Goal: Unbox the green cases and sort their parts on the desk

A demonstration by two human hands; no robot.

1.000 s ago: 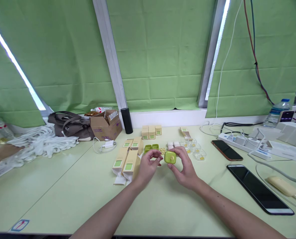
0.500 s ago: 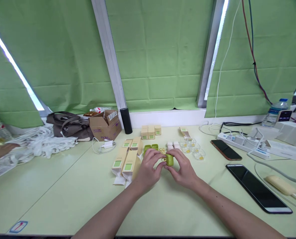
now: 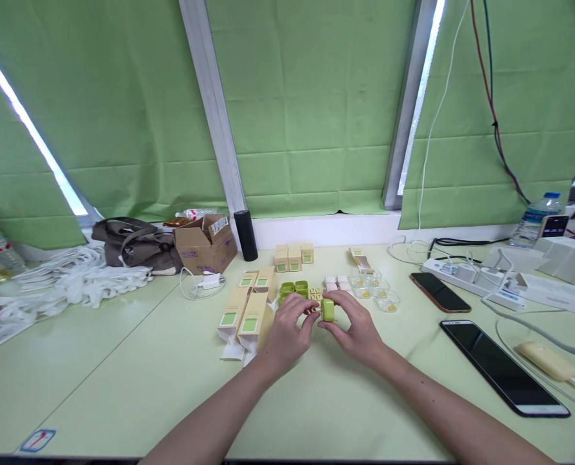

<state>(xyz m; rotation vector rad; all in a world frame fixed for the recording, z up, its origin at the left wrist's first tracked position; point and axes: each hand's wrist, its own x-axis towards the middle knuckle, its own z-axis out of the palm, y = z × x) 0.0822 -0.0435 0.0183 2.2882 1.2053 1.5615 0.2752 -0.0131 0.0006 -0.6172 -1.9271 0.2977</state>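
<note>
My right hand (image 3: pixel 356 328) is closed on a small green block-like piece (image 3: pixel 327 310), pinched between thumb and fingers with one rounded square face turned towards me. My left hand (image 3: pixel 291 326) is closed beside it, its fingertips on a small yellow piece (image 3: pixel 315 309) at the green piece's left side. Whether the two pieces are joined I cannot tell. Just beyond my hands lie several green square pieces (image 3: pixel 294 287), small yellow pieces (image 3: pixel 315 292) and white blocks (image 3: pixel 337 283).
Tall cream boxes (image 3: pixel 249 323) with open flaps lie left of my hands, smaller boxes (image 3: pixel 293 257) behind. Clear plastic cups (image 3: pixel 383 296) stand at the right, near two phones (image 3: pixel 503 367) and a power strip (image 3: pixel 471 283). A carton (image 3: pixel 204 245) and white straps (image 3: pixel 88 281) lie left.
The green piece has turned in my right hand, so a squarer face shows. My hands stay in nearly the same place. Another person's hand at the left edge has drawn back.
</note>
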